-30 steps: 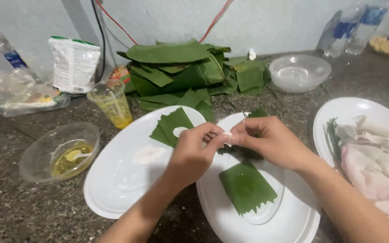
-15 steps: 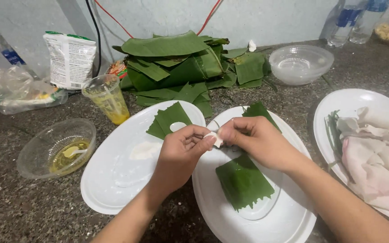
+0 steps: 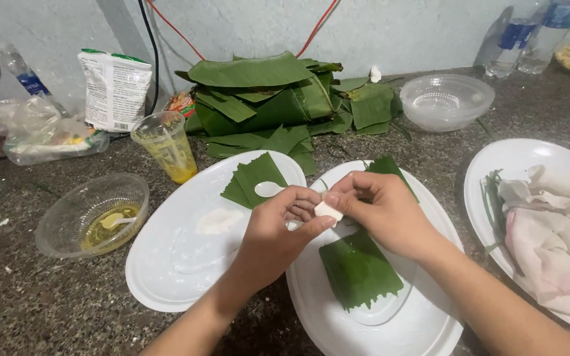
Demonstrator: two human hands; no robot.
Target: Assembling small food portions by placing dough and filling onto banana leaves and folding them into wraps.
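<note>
Both of my hands meet over a white oval plate point(image 3: 423, 323), pinching one small white lump of dough point(image 3: 328, 210) between their fingertips. My left hand point(image 3: 278, 231) comes from the lower left, my right hand point(image 3: 380, 214) from the lower right. Below them on that plate lies a folded green banana-leaf piece point(image 3: 359, 269) with a jagged lower edge. A second white plate point(image 3: 179, 264) to the left carries cut leaf pieces point(image 3: 252, 178), a white spoon point(image 3: 268, 190) and a smear of white dough point(image 3: 218, 221).
A pile of banana leaves point(image 3: 272, 99) sits at the back. A clear bowl of oil with a spoon point(image 3: 94, 214), a plastic cup of yellow liquid point(image 3: 166, 145), a white bag point(image 3: 113, 89) stand left. An empty clear bowl point(image 3: 444, 100), bottles point(image 3: 516, 39), a plate with cloth point(image 3: 555, 224) are right.
The view has shifted slightly; both hands stay together over the plate, kneading the small white lump between the fingertips. Nothing else has moved.
</note>
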